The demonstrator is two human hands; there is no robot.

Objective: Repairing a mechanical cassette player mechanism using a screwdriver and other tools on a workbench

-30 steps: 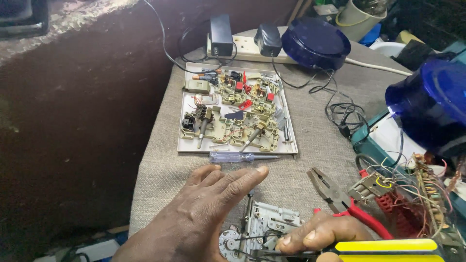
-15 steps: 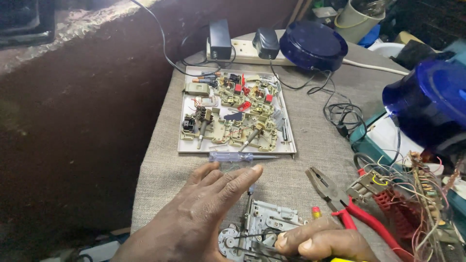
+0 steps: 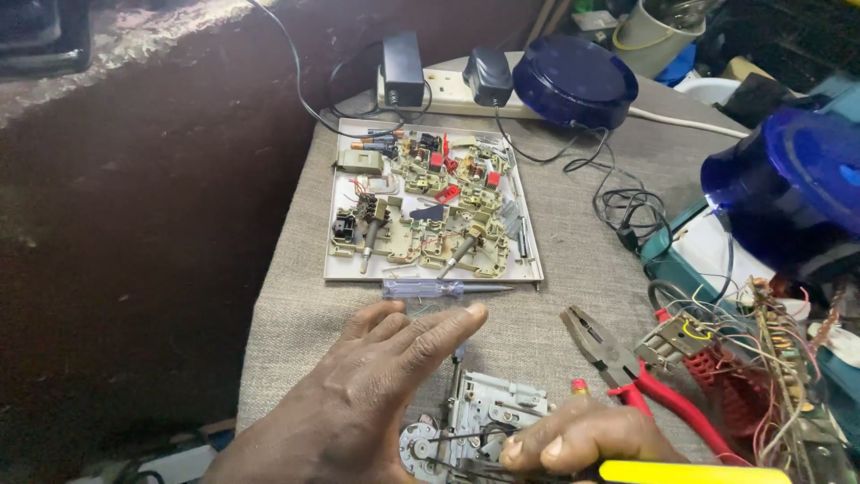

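Grey cloth-covered worktop point(image 3: 296, 314), left hand point(image 3: 358, 403) flat with fingers spread, right hand point(image 3: 582, 439) gripping a yellow-handled tool point(image 3: 690, 472) on a metal mechanism point(image 3: 488, 417), parts tray point(image 3: 340, 269) beyond, dark wall point(image 3: 134, 224) left.

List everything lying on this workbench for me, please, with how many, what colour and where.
tray: 1, cream, table centre, holds beige and red switch parts
tester screwdriver: 1, clear handle, just below the tray
pliers: 1, red handles, right of centre
metal mechanism: 1, grey, bottom centre
power strip: 1, cream, far edge, two black adapters plugged in
domes: 2, dark blue, far edge and right
wiring bundle: 1, mixed colours, right
left hand: flat, fingers spread beside the mechanism
right hand: on the mechanism, holding a yellow-handled tool
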